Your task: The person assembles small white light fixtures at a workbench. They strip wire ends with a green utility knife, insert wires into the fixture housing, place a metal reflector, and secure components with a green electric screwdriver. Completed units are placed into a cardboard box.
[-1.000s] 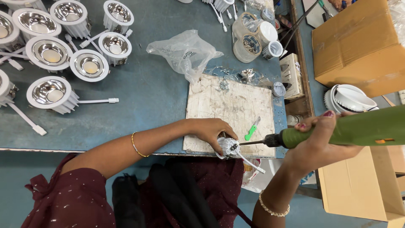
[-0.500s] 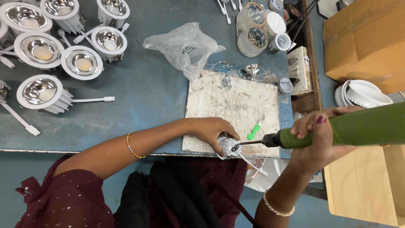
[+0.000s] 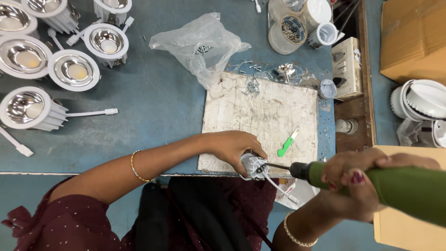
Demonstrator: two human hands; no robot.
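Small white ribbed downlight housing (image 3: 253,166), round w/ finned sides, sits at the near edge of a scuffed whitish square board (image 3: 265,116), tipped on its side, finned body facing right. It's half hidden under the fingers gripping it. 1 thin white lead w/ a small plug end trails from it down & right, off the board edge.

Green cylindrical powered screwdriver (image 3: 395,186), thick matte body, black chuck, slim dark metal bit. It lies nearly horizontal, bit pointing left; the bit tip touches the housing's right side. Rear of the body runs out of frame at right.
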